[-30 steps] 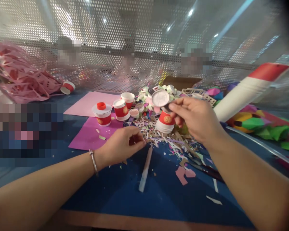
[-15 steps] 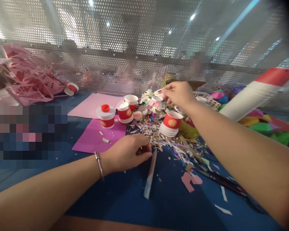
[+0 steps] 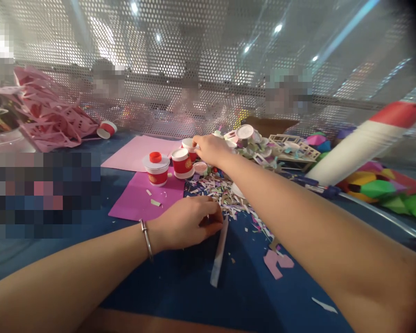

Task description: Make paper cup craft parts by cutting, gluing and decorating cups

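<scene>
My right hand [image 3: 211, 149] reaches over the paper scraps to a red-and-white paper cup [image 3: 188, 142], its fingers drawn together at the cup's rim. Whether they pinch anything there is hidden. Low over the blue tabletop is my left hand [image 3: 192, 222], fingers curled and tips nearly meeting. Those tips are close to the far end of a narrow white paper strip [image 3: 219, 256]; I cannot tell if they grip it. Beside the right hand stand another red-and-white cup [image 3: 182, 164] and a lidded cup [image 3: 157, 175] topped with a red ring.
Paper cuttings [image 3: 211, 187] spread across the middle. Purple paper [image 3: 131, 201] and pink paper [image 3: 135, 152] lie left. A white tube with a red end [image 3: 360, 143] leans at right above a dark blue tool [image 3: 312, 184]. Pink shredded paper [image 3: 52, 111] is piled back left.
My right hand has moved left from the pile of scraps and lids to the cup's rim. Its forearm now mostly covers the stacked cups in the middle. My left hand keeps its pose.
</scene>
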Motion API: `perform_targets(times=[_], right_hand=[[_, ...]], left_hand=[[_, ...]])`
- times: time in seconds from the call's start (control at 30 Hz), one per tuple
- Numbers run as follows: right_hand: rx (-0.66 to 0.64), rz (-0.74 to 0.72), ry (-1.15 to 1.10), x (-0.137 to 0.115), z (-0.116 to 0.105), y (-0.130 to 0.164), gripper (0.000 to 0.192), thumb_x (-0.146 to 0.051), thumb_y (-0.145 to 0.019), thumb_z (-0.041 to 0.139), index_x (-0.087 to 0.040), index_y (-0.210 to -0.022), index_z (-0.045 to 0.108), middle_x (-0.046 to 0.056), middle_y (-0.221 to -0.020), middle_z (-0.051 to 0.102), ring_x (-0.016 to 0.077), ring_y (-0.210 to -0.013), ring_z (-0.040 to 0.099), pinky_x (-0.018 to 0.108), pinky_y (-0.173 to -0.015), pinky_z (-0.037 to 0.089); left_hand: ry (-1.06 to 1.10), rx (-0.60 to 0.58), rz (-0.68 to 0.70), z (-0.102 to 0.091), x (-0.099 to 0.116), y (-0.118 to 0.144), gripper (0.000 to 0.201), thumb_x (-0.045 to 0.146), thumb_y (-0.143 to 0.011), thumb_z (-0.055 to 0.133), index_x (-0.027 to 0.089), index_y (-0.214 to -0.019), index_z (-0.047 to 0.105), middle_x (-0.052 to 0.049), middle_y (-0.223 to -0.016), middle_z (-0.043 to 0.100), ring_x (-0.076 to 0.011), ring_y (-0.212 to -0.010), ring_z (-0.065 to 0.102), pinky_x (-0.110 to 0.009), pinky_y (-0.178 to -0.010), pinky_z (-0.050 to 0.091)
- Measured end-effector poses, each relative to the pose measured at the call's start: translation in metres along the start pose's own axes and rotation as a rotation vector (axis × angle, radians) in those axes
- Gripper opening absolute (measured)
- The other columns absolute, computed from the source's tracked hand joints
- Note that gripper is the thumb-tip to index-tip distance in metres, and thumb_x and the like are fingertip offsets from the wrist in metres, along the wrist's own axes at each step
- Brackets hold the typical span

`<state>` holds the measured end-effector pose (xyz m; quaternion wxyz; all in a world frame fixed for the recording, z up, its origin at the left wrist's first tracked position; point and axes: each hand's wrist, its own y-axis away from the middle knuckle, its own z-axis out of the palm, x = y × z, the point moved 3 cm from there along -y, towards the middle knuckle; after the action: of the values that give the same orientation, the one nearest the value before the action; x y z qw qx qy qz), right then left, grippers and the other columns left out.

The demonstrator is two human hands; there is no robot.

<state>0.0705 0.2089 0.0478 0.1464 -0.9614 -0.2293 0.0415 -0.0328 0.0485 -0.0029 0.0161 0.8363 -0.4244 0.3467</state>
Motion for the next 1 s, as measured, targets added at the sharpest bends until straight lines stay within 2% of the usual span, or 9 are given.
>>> perform_targets(times=[0.23, 0.4, 0.47, 0.53, 0.63, 0.7, 0.77, 0.87, 1.0], right_hand=[[0.033, 0.041, 0.054, -0.001, 0.007, 0.0, 0.026, -0.027, -0.094, 0.054, -0.017, -0.107, 0.074, 0.014, -0.101, 0.077, 0.0286, -0.091, 0.069, 0.034, -0.072, 0.042], [0.203, 0.102, 0.06, -0.001, -0.016, 0.02, 0.031, -0.026, -0.099, 0.044, -0.016, -0.112, 0.07, 0.016, -0.106, 0.076, 0.029, -0.093, 0.068, 0.036, -0.072, 0.043], [0.262, 0.115, 0.054, 0.0, -0.03, 0.036, 0.03, -0.026, -0.099, 0.045, -0.016, -0.115, 0.068, 0.015, -0.106, 0.076, 0.0275, -0.092, 0.068, 0.036, -0.073, 0.043], [0.364, 0.109, 0.014, 0.0, -0.044, 0.058, 0.024, -0.026, -0.097, 0.051, -0.017, -0.109, 0.07, 0.012, -0.097, 0.077, 0.0261, -0.087, 0.069, 0.035, -0.07, 0.044], [0.452, 0.042, -0.098, -0.003, -0.061, 0.099, 0.014, -0.025, -0.091, 0.061, -0.017, -0.096, 0.071, 0.007, -0.081, 0.075, 0.0218, -0.072, 0.067, 0.033, -0.066, 0.045], [0.406, 0.003, -0.211, -0.006, -0.066, 0.126, 0.011, -0.024, -0.089, 0.065, -0.017, -0.094, 0.07, 0.005, -0.076, 0.073, 0.0179, -0.063, 0.064, 0.031, -0.061, 0.046], [0.327, 0.012, -0.336, -0.01, -0.066, 0.15, 0.009, -0.026, -0.089, 0.066, -0.018, -0.093, 0.069, 0.003, -0.072, 0.071, 0.015, -0.059, 0.061, 0.029, -0.058, 0.046], [0.193, 0.04, -0.561, -0.015, -0.061, 0.175, 0.009, -0.027, -0.091, 0.066, -0.019, -0.094, 0.069, 0.0, -0.071, 0.068, 0.0123, -0.057, 0.059, 0.026, -0.054, 0.046], [0.063, 0.076, -0.785, -0.017, -0.05, 0.192, 0.013, -0.032, -0.093, 0.066, -0.02, -0.096, 0.071, -0.001, -0.071, 0.066, 0.0107, -0.058, 0.058, 0.024, -0.053, 0.047]], left_hand=[[-0.01, 0.005, 0.031, -0.001, -0.001, 0.001, 0.008, 0.018, -0.089, 0.062, 0.015, -0.093, 0.069, -0.006, -0.089, 0.07, -0.0178, -0.077, 0.062, -0.031, -0.067, 0.049], [-0.02, 0.05, 0.015, -0.004, -0.001, 0.0, 0.008, 0.014, -0.088, 0.061, 0.015, -0.092, 0.068, -0.005, -0.087, 0.067, -0.0164, -0.076, 0.06, -0.03, -0.065, 0.048], [-0.012, 0.121, 0.002, -0.006, -0.002, 0.001, 0.006, 0.015, -0.089, 0.06, 0.016, -0.09, 0.066, -0.005, -0.087, 0.066, -0.0155, -0.074, 0.06, -0.029, -0.065, 0.049], [-0.021, 0.219, -0.008, -0.009, -0.001, 0.001, 0.004, 0.015, -0.089, 0.06, 0.017, -0.089, 0.063, -0.004, -0.088, 0.064, -0.0154, -0.075, 0.06, -0.029, -0.067, 0.05], [-0.11, 0.451, -0.004, -0.016, 0.001, 0.004, 0.011, 0.015, -0.087, 0.065, 0.018, -0.096, 0.059, -0.006, -0.098, 0.062, -0.0202, -0.092, 0.061, -0.035, -0.08, 0.053], [-0.2, 0.616, -0.017, -0.02, 0.001, 0.007, 0.03, 0.019, -0.083, 0.072, 0.017, -0.107, 0.055, -0.01, -0.109, 0.059, -0.0264, -0.108, 0.056, -0.044, -0.093, 0.052], [-0.251, 0.704, -0.03, -0.02, -0.001, 0.007, 0.051, 0.025, -0.079, 0.078, 0.016, -0.121, 0.049, -0.014, -0.12, 0.056, -0.0313, -0.118, 0.052, -0.051, -0.101, 0.048], [-0.179, 0.637, 0.0, -0.014, -0.006, 0.004, 0.075, 0.033, -0.078, 0.082, 0.017, -0.137, 0.038, -0.019, -0.137, 0.052, -0.0335, -0.129, 0.051, -0.052, -0.108, 0.045], [-0.052, 0.372, -0.064, -0.007, -0.01, -0.002, 0.075, 0.034, -0.082, 0.077, 0.017, -0.142, 0.037, -0.018, -0.134, 0.061, -0.0322, -0.119, 0.063, -0.047, -0.097, 0.054]])
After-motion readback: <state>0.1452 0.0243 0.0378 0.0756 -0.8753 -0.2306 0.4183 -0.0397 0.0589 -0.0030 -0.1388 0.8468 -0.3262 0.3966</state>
